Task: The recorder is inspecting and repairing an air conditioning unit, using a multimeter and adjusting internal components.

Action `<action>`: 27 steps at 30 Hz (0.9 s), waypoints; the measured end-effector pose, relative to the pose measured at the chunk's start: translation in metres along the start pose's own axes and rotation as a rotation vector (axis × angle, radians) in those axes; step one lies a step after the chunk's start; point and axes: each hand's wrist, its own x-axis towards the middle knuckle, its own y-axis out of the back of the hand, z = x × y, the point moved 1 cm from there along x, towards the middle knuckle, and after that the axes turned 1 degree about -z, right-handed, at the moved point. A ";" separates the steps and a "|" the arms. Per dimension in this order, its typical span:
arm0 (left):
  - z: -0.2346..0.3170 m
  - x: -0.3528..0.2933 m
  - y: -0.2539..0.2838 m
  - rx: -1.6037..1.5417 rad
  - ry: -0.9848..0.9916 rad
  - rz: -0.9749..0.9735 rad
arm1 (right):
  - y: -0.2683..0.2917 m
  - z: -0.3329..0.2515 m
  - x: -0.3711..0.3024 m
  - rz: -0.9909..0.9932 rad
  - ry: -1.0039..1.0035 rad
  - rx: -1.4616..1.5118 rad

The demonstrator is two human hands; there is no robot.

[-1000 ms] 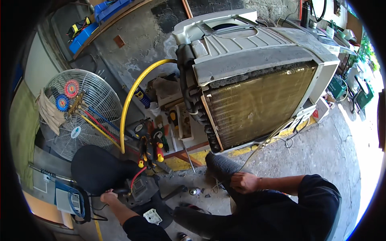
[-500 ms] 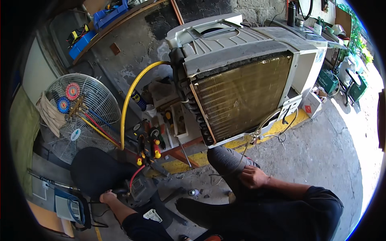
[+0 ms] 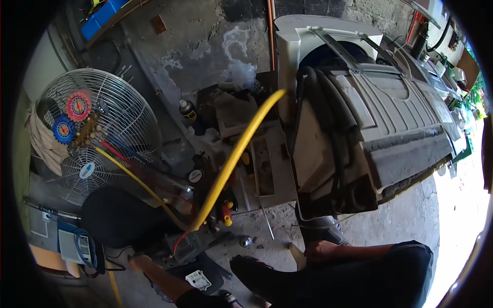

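My left hand (image 3: 137, 263), dark in shadow, is low on the left beside a black padded seat (image 3: 113, 215); its fingers are not distinct. Close by, a dark boxy machine (image 3: 185, 249) has a thin red hose on it. My right hand (image 3: 321, 248) lies closed on my bent leg; whatever is inside it is hidden. Ahead on the right, an air conditioner unit (image 3: 400, 102) with a pale ribbed casing is tilted, its hose side with black insulated pipes (image 3: 328, 108) toward me. A thick yellow hose (image 3: 231, 164) runs from its left side down toward the machine.
At left stands a wire-caged fan (image 3: 110, 102) with a red gauge (image 3: 79, 106) and a blue gauge (image 3: 63, 128) hung on it. A low bench holds a tool tray (image 3: 264, 167) and a spray can (image 3: 188, 110). A white plastic piece (image 3: 198, 280) lies near my left forearm.
The air conditioner unit now shows more of its top and pipe side; its coil face is out of sight. The yellow hose has swung right. My view has shifted, and both hands appear lower.
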 end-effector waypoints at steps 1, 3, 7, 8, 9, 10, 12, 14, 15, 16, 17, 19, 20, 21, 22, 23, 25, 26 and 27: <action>0.011 0.001 0.000 0.015 -0.012 0.031 | 0.012 -0.008 0.003 -0.066 -0.049 0.016; 0.039 0.002 0.004 0.038 -0.042 0.094 | 0.036 -0.025 0.010 -0.201 -0.137 0.044; -0.007 -0.039 -0.059 0.237 -0.017 0.083 | 0.081 -0.107 -0.001 -0.005 -0.404 0.606; -0.056 -0.068 -0.098 0.345 0.023 0.041 | 0.068 -0.110 -0.028 0.129 -0.523 0.795; -0.088 -0.072 -0.109 0.394 0.064 0.039 | 0.122 -0.098 -0.039 0.158 -0.585 0.796; -0.015 -0.036 -0.070 0.315 -0.004 0.134 | 0.170 -0.075 -0.014 0.145 -0.586 1.086; 0.064 -0.026 -0.033 0.266 -0.074 0.227 | 0.169 -0.089 0.001 0.135 -0.633 1.391; 0.045 -0.039 -0.049 0.332 -0.067 0.216 | 0.169 -0.101 -0.015 0.309 -0.738 1.712; 0.035 -0.042 -0.055 0.359 -0.064 0.214 | 0.168 -0.105 -0.021 0.397 -0.782 1.868; 0.027 -0.045 -0.060 0.380 -0.063 0.214 | 0.168 -0.111 -0.023 0.484 -0.820 2.021; 0.023 -0.048 -0.064 0.397 -0.064 0.215 | 0.169 -0.117 -0.025 0.570 -0.852 2.172; 0.018 -0.054 -0.069 0.422 -0.069 0.221 | 0.177 -0.122 -0.028 0.666 -0.882 2.324; 0.018 -0.056 -0.071 0.431 -0.072 0.225 | 0.189 -0.122 -0.030 0.593 -0.828 2.385; 0.018 -0.059 -0.071 0.438 -0.081 0.230 | 0.202 -0.124 -0.028 0.512 -0.770 2.447; 0.017 -0.061 -0.072 0.448 -0.086 0.234 | 0.213 -0.127 -0.028 0.435 -0.711 2.504; 0.017 -0.062 -0.072 0.457 -0.092 0.239 | 0.217 -0.130 -0.028 0.355 -0.650 2.558; 0.014 -0.066 -0.071 0.476 -0.103 0.250 | 0.193 -0.093 -0.072 0.555 -0.589 2.571; 0.014 -0.068 -0.069 0.487 -0.106 0.259 | 0.172 -0.063 -0.111 0.749 -0.526 2.565; 0.014 -0.071 -0.067 0.498 -0.113 0.269 | 0.151 -0.040 -0.151 0.940 -0.461 2.548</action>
